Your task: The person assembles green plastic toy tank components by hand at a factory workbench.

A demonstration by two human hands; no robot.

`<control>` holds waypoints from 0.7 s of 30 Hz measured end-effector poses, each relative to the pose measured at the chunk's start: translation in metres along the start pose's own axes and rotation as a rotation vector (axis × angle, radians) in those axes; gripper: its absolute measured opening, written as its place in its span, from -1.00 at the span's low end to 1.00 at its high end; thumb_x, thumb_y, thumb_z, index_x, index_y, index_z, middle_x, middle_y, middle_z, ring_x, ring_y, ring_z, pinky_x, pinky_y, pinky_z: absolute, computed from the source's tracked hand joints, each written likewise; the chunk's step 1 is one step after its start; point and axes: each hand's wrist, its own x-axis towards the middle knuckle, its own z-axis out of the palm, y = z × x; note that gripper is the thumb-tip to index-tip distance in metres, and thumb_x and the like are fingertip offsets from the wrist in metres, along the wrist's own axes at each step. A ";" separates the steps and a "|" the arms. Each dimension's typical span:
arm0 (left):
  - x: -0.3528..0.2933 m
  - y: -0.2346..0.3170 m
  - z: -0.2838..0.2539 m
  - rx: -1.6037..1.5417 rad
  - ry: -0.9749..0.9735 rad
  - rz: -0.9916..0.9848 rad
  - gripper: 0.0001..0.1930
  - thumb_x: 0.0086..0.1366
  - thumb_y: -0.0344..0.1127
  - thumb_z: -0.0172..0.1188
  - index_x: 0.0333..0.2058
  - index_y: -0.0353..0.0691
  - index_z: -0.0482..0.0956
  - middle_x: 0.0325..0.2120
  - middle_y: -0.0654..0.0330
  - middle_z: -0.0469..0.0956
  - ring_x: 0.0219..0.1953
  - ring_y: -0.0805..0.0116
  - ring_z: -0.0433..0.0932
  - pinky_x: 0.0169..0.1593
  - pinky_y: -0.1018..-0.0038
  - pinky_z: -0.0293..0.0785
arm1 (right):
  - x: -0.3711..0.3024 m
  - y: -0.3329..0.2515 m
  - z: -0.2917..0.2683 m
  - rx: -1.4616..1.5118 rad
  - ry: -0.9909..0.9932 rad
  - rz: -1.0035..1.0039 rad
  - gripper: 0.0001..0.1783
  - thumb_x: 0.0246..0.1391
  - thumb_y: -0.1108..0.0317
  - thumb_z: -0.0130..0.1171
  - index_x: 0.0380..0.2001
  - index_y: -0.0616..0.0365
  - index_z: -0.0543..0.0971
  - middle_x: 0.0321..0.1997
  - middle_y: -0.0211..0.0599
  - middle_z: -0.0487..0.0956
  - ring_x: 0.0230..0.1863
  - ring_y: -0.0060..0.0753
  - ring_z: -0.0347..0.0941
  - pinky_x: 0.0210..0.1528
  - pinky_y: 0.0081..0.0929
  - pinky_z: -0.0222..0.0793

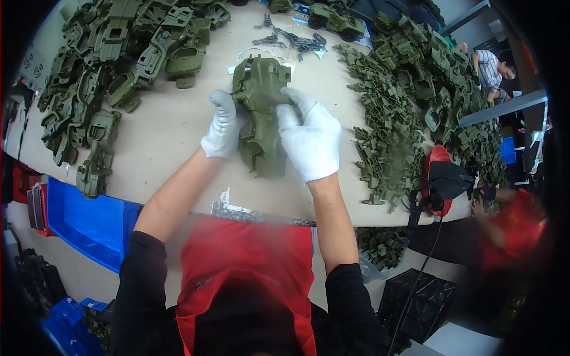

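Note:
Above the middle of the table I hold an olive-green plastic toy vehicle body (261,118) lengthwise between both gloved hands. My left hand (224,126), in a white glove, grips its left side with the thumb up along the edge. On the other side my right hand (312,135), gloved the same way, closes on the right flank, its fingertips on the upper surface. The palm sides of both hands are hidden. Just beyond the body, dark grey gun-like parts (297,40) lie on the table (172,139).
Green vehicle shells (95,65) are heaped at the left. Small green parts (386,130) and more shells (427,65) cover the right. An assembled toy vehicle (335,22) stands at the back. A blue bin (89,219) sits below the left edge; a person in red (513,228) is at the right.

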 end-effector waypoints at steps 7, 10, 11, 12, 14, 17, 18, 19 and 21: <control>-0.002 0.001 -0.003 0.089 -0.012 -0.012 0.27 -0.24 0.74 -0.15 0.27 -0.22 0.17 0.15 0.11 0.36 0.18 0.27 0.35 0.25 0.26 0.28 | 0.001 -0.003 -0.005 -0.064 0.028 -0.095 -0.72 0.00 0.43 0.22 -0.16 0.19 0.65 -0.33 -0.09 0.67 -0.41 -0.47 0.58 -0.27 -0.54 0.48; -0.001 0.001 -0.005 0.065 -0.015 -0.017 0.25 -0.24 0.73 -0.11 0.27 -0.19 0.16 0.13 0.12 0.38 0.17 0.27 0.37 0.23 0.26 0.31 | 0.002 -0.005 -0.009 -0.046 -0.028 -0.069 -0.72 0.00 0.44 0.22 -0.16 0.19 0.65 -0.34 -0.11 0.67 -0.44 -0.51 0.56 -0.31 -0.56 0.47; -0.001 0.001 -0.005 0.033 -0.021 -0.020 0.24 -0.23 0.72 -0.10 0.27 -0.18 0.16 0.12 0.13 0.38 0.16 0.27 0.38 0.22 0.27 0.33 | 0.003 -0.006 -0.010 -0.030 -0.046 -0.037 -0.72 0.00 0.45 0.21 -0.16 0.19 0.65 -0.34 -0.12 0.67 -0.45 -0.54 0.56 -0.32 -0.56 0.46; -0.001 0.001 -0.005 0.036 -0.021 -0.023 0.24 -0.23 0.72 -0.10 0.27 -0.18 0.16 0.12 0.13 0.38 0.16 0.27 0.38 0.22 0.27 0.33 | 0.003 -0.007 -0.011 -0.028 -0.046 -0.035 -0.72 0.00 0.45 0.21 -0.16 0.19 0.65 -0.34 -0.12 0.67 -0.45 -0.54 0.56 -0.32 -0.56 0.46; -0.001 0.001 -0.005 0.041 -0.001 0.002 0.24 -0.23 0.72 -0.10 0.27 -0.18 0.15 0.12 0.14 0.38 0.15 0.28 0.39 0.21 0.28 0.35 | 0.004 -0.009 -0.013 -0.071 -0.058 -0.084 -0.72 0.00 0.45 0.21 -0.16 0.19 0.65 -0.35 -0.14 0.67 -0.47 -0.56 0.54 -0.34 -0.58 0.46; -0.001 0.001 -0.008 0.040 -0.035 0.006 0.25 -0.23 0.72 -0.09 0.27 -0.19 0.14 0.12 0.14 0.39 0.15 0.28 0.39 0.20 0.28 0.36 | 0.006 -0.014 -0.017 -0.058 -0.109 -0.048 -0.72 -0.01 0.45 0.22 -0.17 0.18 0.65 -0.36 -0.12 0.66 -0.48 -0.48 0.56 -0.34 -0.54 0.47; -0.001 0.000 -0.006 0.040 -0.039 0.003 0.25 -0.23 0.72 -0.09 0.27 -0.19 0.14 0.12 0.14 0.39 0.15 0.28 0.39 0.20 0.28 0.36 | 0.006 -0.012 -0.017 -0.059 -0.106 -0.045 -0.72 -0.01 0.45 0.22 -0.17 0.18 0.65 -0.36 -0.12 0.66 -0.48 -0.48 0.56 -0.34 -0.54 0.47; -0.001 -0.001 -0.005 0.026 -0.044 0.000 0.26 -0.24 0.72 -0.09 0.27 -0.20 0.14 0.12 0.15 0.38 0.14 0.29 0.39 0.19 0.30 0.36 | 0.007 -0.008 -0.014 -0.105 -0.064 -0.127 -0.73 -0.02 0.44 0.22 -0.19 0.15 0.66 -0.38 -0.11 0.65 -0.49 -0.42 0.56 -0.34 -0.51 0.48; -0.003 -0.001 -0.004 0.014 -0.047 -0.005 0.27 -0.25 0.72 -0.09 0.27 -0.21 0.14 0.12 0.15 0.38 0.14 0.29 0.39 0.19 0.31 0.37 | 0.009 -0.006 -0.010 -0.148 -0.023 -0.207 -0.74 -0.02 0.43 0.22 -0.20 0.13 0.67 -0.41 -0.11 0.64 -0.50 -0.36 0.57 -0.35 -0.47 0.48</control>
